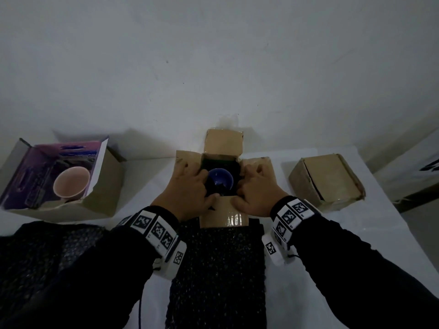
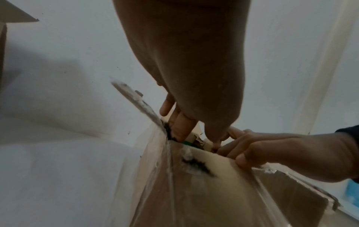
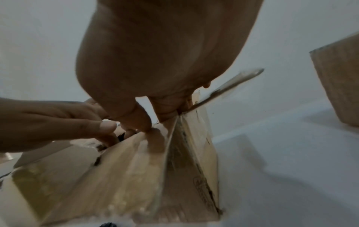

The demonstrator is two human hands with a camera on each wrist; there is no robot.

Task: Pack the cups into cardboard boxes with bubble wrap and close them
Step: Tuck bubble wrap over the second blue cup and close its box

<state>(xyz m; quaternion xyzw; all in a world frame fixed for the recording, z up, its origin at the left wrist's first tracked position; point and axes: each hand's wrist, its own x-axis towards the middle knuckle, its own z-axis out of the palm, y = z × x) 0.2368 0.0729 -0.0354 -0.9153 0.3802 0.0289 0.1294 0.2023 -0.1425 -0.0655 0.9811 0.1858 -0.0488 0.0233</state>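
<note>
Both hands were curled over the open cardboard box's (image 1: 223, 141) rim at frame centre: left hand (image 1: 187, 188) and right hand (image 1: 257, 187) flanking the dark blue cup (image 1: 221, 182) inside; whether they held the cup, couldn't tell. Pink cup (image 1: 71, 185) sat in the left box (image 1: 108, 179).

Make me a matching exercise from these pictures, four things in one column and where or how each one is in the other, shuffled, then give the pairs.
Things:
1. blue cup
2. pink cup
3. right-hand box
4. bubble wrap

States:
A. closed, standing alone
B. lying flat at the near edge of the table
C. inside the purple-lined box on the left
D. inside the middle box, whose flaps are open

Pairs: 1-D, 2-C, 3-A, 4-B
</note>
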